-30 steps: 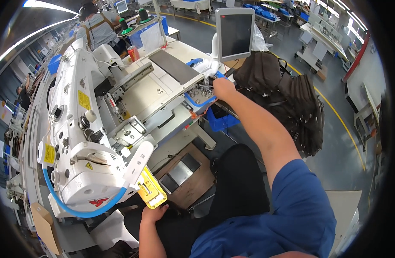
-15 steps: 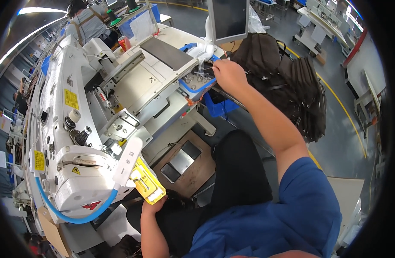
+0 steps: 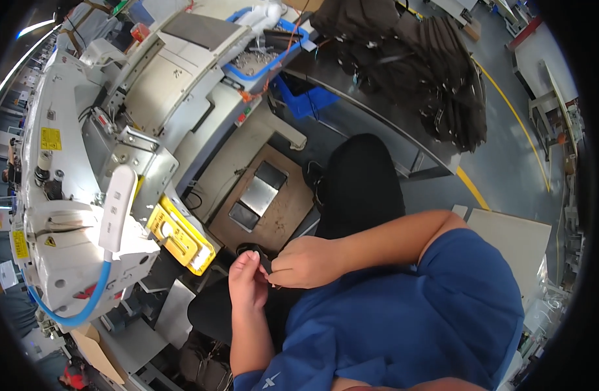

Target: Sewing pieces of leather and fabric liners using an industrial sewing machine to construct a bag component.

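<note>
We are seated in a garment factory. A large white industrial sewing machine [image 3: 84, 195] fills our left, with a foot pedal board [image 3: 263, 199] on the floor below. Stacked dark fabric pieces [image 3: 429, 72] hang ahead beside a blue parts tray [image 3: 263, 62]. Yellow floor lines [image 3: 508, 117] mark aisles between further workstations.

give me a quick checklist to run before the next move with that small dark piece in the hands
1. Both hands on the piece: ok. The left hand and right hand pinch the small dark piece together over the lap.
2. Grip firm: cannot tell, the piece is mostly hidden by fingers.
3. Piece orientation: cannot tell, too small.
4. Yellow guard on the white sewing machine apart from the hands: ok.
5. Foot pedal on its board uncovered: ok.
6. Blue parts tray within view on the table: ok.
</note>
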Demonstrator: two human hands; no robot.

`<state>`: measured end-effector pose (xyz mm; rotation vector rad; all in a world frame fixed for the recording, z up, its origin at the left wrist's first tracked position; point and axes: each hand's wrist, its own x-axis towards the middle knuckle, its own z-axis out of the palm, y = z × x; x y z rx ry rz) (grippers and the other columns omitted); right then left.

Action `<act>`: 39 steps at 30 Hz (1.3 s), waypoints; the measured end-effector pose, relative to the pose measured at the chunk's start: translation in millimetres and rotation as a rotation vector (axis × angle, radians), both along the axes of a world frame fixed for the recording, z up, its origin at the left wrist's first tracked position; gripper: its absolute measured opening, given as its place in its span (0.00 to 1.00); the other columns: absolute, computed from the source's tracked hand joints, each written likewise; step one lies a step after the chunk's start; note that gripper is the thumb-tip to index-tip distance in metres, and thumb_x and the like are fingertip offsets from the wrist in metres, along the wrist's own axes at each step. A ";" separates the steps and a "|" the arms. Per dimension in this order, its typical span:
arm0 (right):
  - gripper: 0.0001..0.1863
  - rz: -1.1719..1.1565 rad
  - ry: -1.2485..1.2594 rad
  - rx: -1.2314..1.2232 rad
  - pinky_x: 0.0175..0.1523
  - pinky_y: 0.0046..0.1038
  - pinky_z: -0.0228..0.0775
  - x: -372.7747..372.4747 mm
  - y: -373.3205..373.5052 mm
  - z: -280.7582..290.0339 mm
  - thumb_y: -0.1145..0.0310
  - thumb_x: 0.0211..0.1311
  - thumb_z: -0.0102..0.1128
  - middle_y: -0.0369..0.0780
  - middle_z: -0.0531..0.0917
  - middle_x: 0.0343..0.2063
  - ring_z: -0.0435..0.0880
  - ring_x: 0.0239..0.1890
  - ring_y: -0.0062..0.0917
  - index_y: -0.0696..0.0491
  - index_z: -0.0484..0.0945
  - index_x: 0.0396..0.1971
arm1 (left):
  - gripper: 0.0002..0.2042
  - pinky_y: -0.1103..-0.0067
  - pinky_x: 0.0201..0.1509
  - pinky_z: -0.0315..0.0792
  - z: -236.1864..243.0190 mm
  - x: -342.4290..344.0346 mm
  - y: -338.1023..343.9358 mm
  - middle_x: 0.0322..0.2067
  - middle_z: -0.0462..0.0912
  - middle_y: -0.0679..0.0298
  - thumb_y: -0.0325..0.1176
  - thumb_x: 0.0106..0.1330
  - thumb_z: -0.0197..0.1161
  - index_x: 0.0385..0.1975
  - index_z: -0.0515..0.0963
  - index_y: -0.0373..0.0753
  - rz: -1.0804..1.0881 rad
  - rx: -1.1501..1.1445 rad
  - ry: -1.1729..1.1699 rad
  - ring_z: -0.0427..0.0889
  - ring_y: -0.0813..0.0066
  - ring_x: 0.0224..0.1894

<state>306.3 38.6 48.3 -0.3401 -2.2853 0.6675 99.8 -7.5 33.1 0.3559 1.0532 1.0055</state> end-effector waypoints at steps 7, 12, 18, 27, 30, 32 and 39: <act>0.08 0.194 0.096 -0.185 0.36 0.34 0.74 -1.8 -10.7 12.2 0.64 0.62 0.63 0.36 0.77 0.30 0.81 0.34 0.30 0.48 0.79 0.39 | 0.05 0.84 0.33 0.74 26.1 -6.2 -10.4 0.28 0.81 0.64 0.25 0.66 0.60 0.40 0.75 0.34 0.024 0.063 0.046 0.79 0.79 0.27; 0.12 0.127 0.033 -0.290 0.37 0.35 0.75 -2.2 -6.6 13.1 0.64 0.62 0.64 0.37 0.79 0.32 0.82 0.33 0.34 0.48 0.79 0.44 | 0.07 0.86 0.30 0.74 29.1 -7.2 -29.0 0.30 0.82 0.66 0.22 0.65 0.62 0.42 0.76 0.34 0.082 0.123 0.041 0.80 0.81 0.26; 0.08 -0.440 0.178 -0.916 0.29 0.31 0.74 23.9 122.0 -46.8 0.64 0.61 0.65 0.36 0.83 0.22 0.82 0.23 0.25 0.54 0.81 0.30 | 0.06 0.78 0.31 0.75 -7.1 -31.1 -34.1 0.28 0.80 0.63 0.23 0.66 0.59 0.41 0.75 0.34 0.182 0.075 0.112 0.80 0.75 0.26; 0.11 -0.751 0.863 -1.385 0.21 0.26 0.62 114.6 323.4 -48.9 0.60 0.63 0.61 0.35 0.78 0.21 0.72 0.19 0.19 0.53 0.79 0.30 | 0.04 0.82 0.29 0.75 -65.9 -59.9 -61.1 0.31 0.82 0.67 0.22 0.67 0.61 0.38 0.77 0.38 0.200 -0.092 0.304 0.79 0.79 0.25; 0.11 -0.910 0.869 -1.236 0.20 0.29 0.64 94.8 335.4 -52.9 0.63 0.66 0.60 0.38 0.80 0.23 0.75 0.20 0.22 0.56 0.80 0.32 | 0.03 0.81 0.26 0.71 -99.3 -72.9 -65.2 0.26 0.79 0.69 0.25 0.68 0.60 0.35 0.76 0.42 0.204 -0.269 0.334 0.76 0.78 0.22; 0.11 -0.922 0.926 -1.149 0.21 0.31 0.66 78.1 333.8 -61.0 0.64 0.67 0.60 0.40 0.81 0.23 0.77 0.20 0.24 0.57 0.80 0.31 | 0.03 0.79 0.27 0.70 -118.5 -86.7 -65.5 0.23 0.77 0.71 0.27 0.66 0.62 0.34 0.76 0.46 0.248 -0.408 0.348 0.76 0.77 0.23; 0.12 -1.048 0.778 -0.746 0.39 0.39 0.75 33.0 335.2 -78.3 0.66 0.62 0.63 0.49 0.85 0.30 0.85 0.32 0.39 0.61 0.80 0.35 | 0.05 0.77 0.31 0.70 -128.4 -79.4 -52.3 0.26 0.80 0.70 0.26 0.65 0.63 0.35 0.77 0.46 0.161 -0.478 0.424 0.78 0.75 0.27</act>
